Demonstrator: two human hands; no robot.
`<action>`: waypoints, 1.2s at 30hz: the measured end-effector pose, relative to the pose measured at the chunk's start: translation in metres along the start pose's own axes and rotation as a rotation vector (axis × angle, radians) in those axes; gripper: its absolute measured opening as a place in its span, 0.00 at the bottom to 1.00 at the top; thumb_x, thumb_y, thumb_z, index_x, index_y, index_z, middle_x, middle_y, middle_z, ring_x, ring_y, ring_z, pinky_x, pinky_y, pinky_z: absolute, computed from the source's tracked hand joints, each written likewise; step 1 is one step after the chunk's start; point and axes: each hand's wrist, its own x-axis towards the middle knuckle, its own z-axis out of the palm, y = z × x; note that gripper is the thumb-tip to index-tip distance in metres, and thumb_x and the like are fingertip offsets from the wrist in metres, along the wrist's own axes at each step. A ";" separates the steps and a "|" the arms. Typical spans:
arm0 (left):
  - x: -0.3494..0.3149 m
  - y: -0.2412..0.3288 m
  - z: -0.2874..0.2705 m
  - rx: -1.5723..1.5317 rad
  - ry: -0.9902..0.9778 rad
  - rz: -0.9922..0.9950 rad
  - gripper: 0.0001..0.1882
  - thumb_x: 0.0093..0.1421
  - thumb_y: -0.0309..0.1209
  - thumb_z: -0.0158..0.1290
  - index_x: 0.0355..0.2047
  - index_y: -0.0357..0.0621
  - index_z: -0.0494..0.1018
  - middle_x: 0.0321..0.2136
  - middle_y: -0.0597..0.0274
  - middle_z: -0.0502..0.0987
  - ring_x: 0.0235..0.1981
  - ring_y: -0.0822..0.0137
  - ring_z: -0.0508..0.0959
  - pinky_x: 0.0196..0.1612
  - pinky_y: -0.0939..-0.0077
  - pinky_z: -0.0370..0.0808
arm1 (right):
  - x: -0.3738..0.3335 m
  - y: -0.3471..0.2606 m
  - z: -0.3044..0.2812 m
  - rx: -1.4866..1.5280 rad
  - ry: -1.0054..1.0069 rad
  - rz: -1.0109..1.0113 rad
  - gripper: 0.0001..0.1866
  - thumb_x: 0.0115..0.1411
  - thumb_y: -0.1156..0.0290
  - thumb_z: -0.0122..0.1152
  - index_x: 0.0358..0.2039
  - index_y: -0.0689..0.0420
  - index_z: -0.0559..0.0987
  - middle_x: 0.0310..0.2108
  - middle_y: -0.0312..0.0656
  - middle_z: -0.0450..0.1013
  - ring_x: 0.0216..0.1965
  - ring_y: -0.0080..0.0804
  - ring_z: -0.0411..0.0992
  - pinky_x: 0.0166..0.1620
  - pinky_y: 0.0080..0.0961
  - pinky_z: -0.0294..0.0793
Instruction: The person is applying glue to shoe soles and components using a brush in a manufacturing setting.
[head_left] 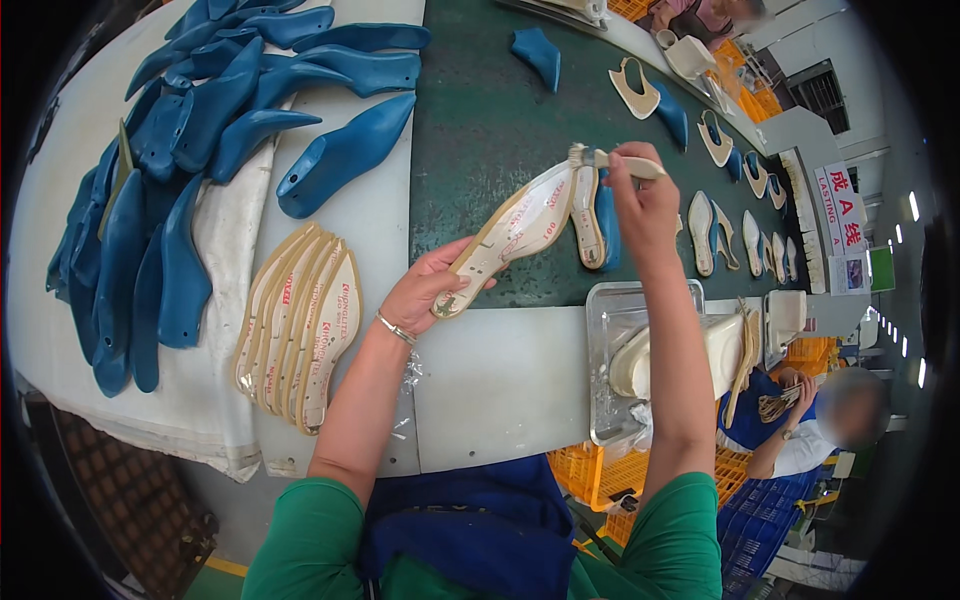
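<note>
My left hand (433, 290) grips the heel end of a white insole board (518, 222) with a tan edge and red print, thumb on top. The board is tilted, its toe pointing up and to the right over the green belt. A pale-handled brush (630, 165) is in my closed right hand (645, 205). Its bristles meet the toe of the insole or are just above it; I cannot tell which. Behind my right hand, a blue shoe last (608, 225) lies with another insole (587, 225) against it. A fanned stack of insoles (300, 325) rests left of my left arm.
Blue shoe lasts (215, 110) are heaped on the white table (450, 390) at left. A metal tray (597, 400) with a white container (640, 362) stands by my right forearm. Lasts and cut pieces line the green belt (475, 120) on the right. A co-worker (800, 420) is at far right.
</note>
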 end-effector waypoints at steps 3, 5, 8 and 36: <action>0.001 -0.001 0.001 -0.001 0.025 0.000 0.36 0.53 0.19 0.52 0.65 0.30 0.58 0.58 0.42 0.69 0.59 0.52 0.72 0.59 0.64 0.73 | 0.001 -0.002 -0.012 -0.006 0.020 -0.021 0.05 0.65 0.72 0.58 0.37 0.59 0.77 0.25 0.40 0.74 0.26 0.23 0.72 0.30 0.20 0.69; 0.001 -0.001 0.000 -0.012 0.042 -0.004 0.36 0.53 0.19 0.52 0.64 0.30 0.58 0.57 0.42 0.70 0.59 0.52 0.72 0.59 0.64 0.73 | -0.014 -0.018 -0.007 0.094 0.006 -0.027 0.05 0.64 0.72 0.58 0.37 0.59 0.77 0.26 0.40 0.74 0.27 0.23 0.72 0.30 0.21 0.70; -0.003 0.001 -0.005 -0.037 0.029 0.012 0.35 0.56 0.17 0.48 0.66 0.32 0.56 0.58 0.45 0.70 0.58 0.57 0.73 0.61 0.65 0.71 | -0.039 -0.045 0.001 0.195 -0.121 -0.003 0.04 0.63 0.74 0.59 0.36 0.60 0.77 0.27 0.40 0.75 0.28 0.25 0.74 0.32 0.23 0.71; -0.005 0.006 0.000 -0.055 0.033 0.032 0.37 0.52 0.20 0.52 0.64 0.30 0.58 0.57 0.43 0.69 0.59 0.52 0.71 0.58 0.63 0.73 | 0.002 -0.024 -0.002 0.335 0.025 0.139 0.09 0.67 0.69 0.55 0.34 0.62 0.75 0.25 0.38 0.74 0.25 0.22 0.75 0.29 0.19 0.72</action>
